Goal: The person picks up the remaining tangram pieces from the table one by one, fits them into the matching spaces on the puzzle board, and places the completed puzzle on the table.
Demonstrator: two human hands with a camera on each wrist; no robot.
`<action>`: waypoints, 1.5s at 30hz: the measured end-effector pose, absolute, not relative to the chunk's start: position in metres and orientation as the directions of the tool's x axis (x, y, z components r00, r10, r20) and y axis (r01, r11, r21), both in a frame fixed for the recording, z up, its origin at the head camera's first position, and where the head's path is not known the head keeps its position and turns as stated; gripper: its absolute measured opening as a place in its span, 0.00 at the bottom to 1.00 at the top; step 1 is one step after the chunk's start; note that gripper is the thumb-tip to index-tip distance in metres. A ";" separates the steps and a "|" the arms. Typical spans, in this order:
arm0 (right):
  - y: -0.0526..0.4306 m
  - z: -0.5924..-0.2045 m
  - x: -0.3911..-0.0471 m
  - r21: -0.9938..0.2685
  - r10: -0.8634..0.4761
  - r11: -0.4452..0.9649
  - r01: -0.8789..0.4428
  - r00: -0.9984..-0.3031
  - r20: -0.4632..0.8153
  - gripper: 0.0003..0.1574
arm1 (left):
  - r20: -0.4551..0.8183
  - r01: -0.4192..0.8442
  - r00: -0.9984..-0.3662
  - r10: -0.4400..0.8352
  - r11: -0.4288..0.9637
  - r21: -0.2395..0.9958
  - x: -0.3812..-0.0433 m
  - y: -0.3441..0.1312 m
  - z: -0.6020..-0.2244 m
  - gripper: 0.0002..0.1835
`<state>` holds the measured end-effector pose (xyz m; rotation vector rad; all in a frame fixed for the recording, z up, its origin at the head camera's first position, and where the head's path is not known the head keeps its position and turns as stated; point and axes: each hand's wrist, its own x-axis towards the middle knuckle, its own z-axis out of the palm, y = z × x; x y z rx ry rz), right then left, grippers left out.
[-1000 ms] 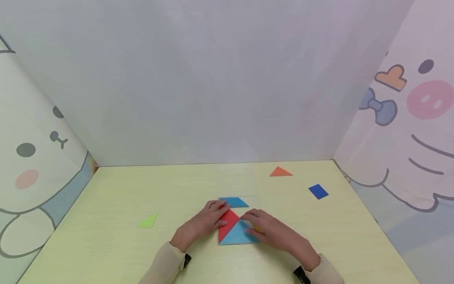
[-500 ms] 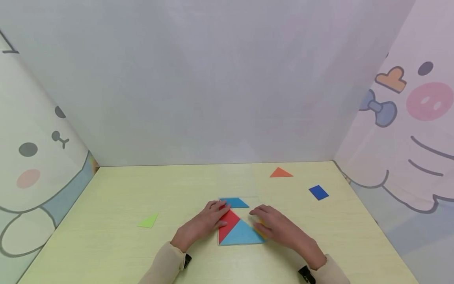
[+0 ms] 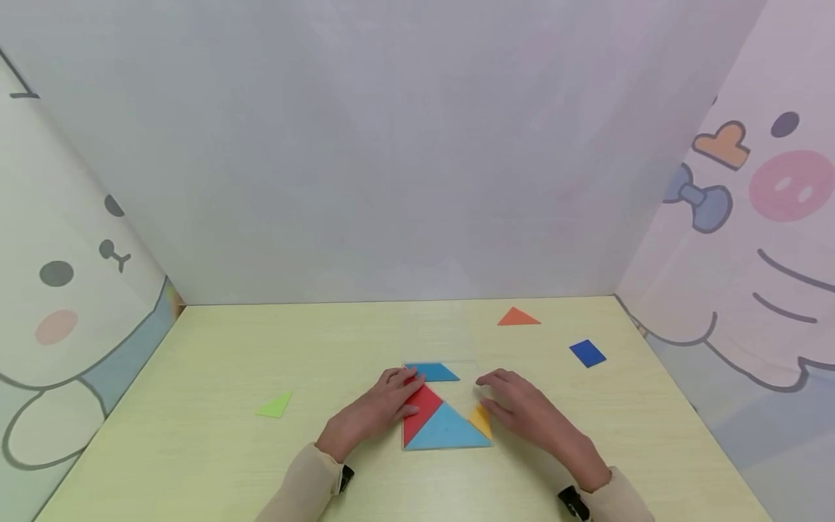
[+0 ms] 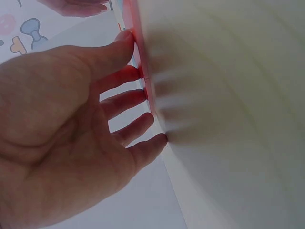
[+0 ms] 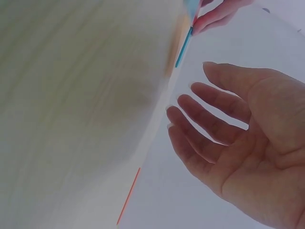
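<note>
My left hand (image 3: 370,412) rests its fingertips on a red triangle (image 3: 424,407) and by the left end of a blue four-sided piece (image 3: 440,373). In the left wrist view, the left hand's fingers (image 4: 114,57) reach the red edge, loosely bent. A light blue triangle (image 3: 446,429) lies against the red one. Beside its right corner is a small yellow piece (image 3: 481,422), partly hidden behind my right hand (image 3: 535,417). That right hand hovers with relaxed, parted fingers; the right wrist view shows the palm (image 5: 271,138) holding nothing, apart from the tabletop.
An orange triangle (image 3: 518,317) and a dark blue square (image 3: 588,353) lie at the back right of the table (image 3: 326,341). To the left is a light green triangle (image 3: 276,405). Cartoon-printed side panels and a grey back wall (image 3: 391,145) enclose the table.
My right hand has drawn away to the right from the light blue triangle, uncovering its right corner and the yellow piece. The left hand stays where it was.
</note>
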<state>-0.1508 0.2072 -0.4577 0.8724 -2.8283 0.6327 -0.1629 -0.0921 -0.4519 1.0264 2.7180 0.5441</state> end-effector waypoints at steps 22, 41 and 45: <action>0.221 -0.458 -0.157 -0.362 -0.418 0.785 -0.503 -0.861 0.290 0.16 | -0.084 0.574 -0.754 0.651 0.716 0.398 -0.162 -0.091 -0.452 0.31; 0.240 -0.454 -0.162 -0.393 -0.252 0.837 -0.380 -0.906 0.339 0.17 | -0.077 0.577 -0.754 0.653 0.713 0.399 -0.164 -0.092 -0.455 0.31; 0.246 -0.455 -0.164 -0.397 -0.228 0.843 -0.362 -0.910 0.346 0.17 | -0.072 0.577 -0.754 0.652 0.712 0.400 -0.164 -0.092 -0.455 0.31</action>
